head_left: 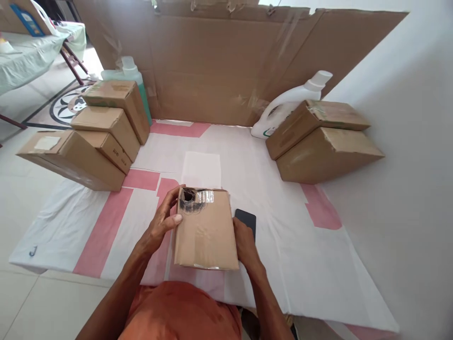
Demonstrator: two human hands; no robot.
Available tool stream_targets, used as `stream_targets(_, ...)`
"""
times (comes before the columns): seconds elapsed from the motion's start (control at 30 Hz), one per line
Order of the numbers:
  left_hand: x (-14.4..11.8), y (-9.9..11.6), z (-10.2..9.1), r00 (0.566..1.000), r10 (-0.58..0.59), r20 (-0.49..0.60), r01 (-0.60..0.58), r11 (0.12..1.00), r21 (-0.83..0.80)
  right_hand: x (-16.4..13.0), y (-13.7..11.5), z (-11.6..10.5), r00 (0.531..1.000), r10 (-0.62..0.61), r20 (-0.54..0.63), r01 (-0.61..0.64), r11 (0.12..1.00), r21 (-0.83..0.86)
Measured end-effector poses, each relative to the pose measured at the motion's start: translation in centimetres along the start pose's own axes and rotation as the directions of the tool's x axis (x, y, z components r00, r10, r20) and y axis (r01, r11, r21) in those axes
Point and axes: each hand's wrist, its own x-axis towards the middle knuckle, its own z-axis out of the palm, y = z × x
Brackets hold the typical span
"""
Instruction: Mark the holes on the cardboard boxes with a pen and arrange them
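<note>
i see both hands on a small cardboard box (206,231) held low in front of me, just above the white and pink sheet (283,226) spread over the floor. my left hand (163,224) grips the box's left edge near the far corner, fingers (176,193) curled over the top rim and the thumb pressed flat on the upper face. my right hand (244,245) is closed against the right side of the box, its fingers mostly tucked behind the cardboard, so i can't tell how far round they wrap. the box has a torn dark hole at its far left corner with clear tape (201,197) shining across that end.

a dark phone (247,219) lies flat on the sheet just beside the right hand, partly hidden by it. a plain white sheet of paper (201,169) lies beyond the box. to the left stands a stack of four brown boxes (102,132), with a green-filled jug (136,78) behind them. to the right, two more boxes (320,141) lie one on the other, with a white detergent bottle (286,106) touching their back. a big flattened cardboard panel (226,61) stands along the far edge.
</note>
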Motion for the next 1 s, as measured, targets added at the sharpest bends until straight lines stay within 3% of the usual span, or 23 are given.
stream_targets(0.07,-0.7,-0.3,0.3,1.0,0.006,-0.008,-0.006,1.0,0.014,0.5,-0.6,-1.7,0.996,0.01,-0.087,-0.001,0.995,0.102)
stream_targets(0.13,-1.2,-0.5,0.7,0.999,0.024,-0.032,-0.022,0.998,0.053,0.4,-2.3,-3.5,0.978,0.014,-0.209,0.06,0.936,0.346)
stream_targets(0.23,-1.8,-0.7,1.3,0.998,0.051,-0.049,-0.043,0.987,0.156,-0.8,-5.9,-5.0,0.964,-0.092,-0.249,0.247,0.657,0.713)
stream_targets(0.3,-1.9,-0.7,1.6,0.997,0.058,-0.046,-0.047,0.976,0.214,-1.9,-8.2,-5.0,0.951,-0.264,-0.16,0.288,0.569,0.77)
stream_targets(0.4,-2.1,-0.6,1.7,0.997,0.07,-0.043,-0.058,0.969,0.24,-2.9,-10.0,-4.0,0.912,-0.409,-0.016,0.284,0.605,0.744)
stream_targets(0.5,-2.1,-0.5,1.7,0.995,0.089,-0.043,-0.076,0.965,0.25,-2.8,-10.1,-3.1,0.908,-0.415,0.057,0.255,0.656,0.71)
stream_targets(0.67,-2.0,-0.6,1.7,0.995,0.091,-0.048,-0.075,0.962,0.261,-2.5,-9.8,-3.0,0.923,-0.382,0.044,0.27,0.725,0.634)
stream_targets(1.0,-2.0,-0.6,1.5,0.994,0.095,-0.05,-0.079,0.963,0.258,-2.5,-10.3,-2.8,0.92,-0.385,0.071,0.282,0.778,0.562)
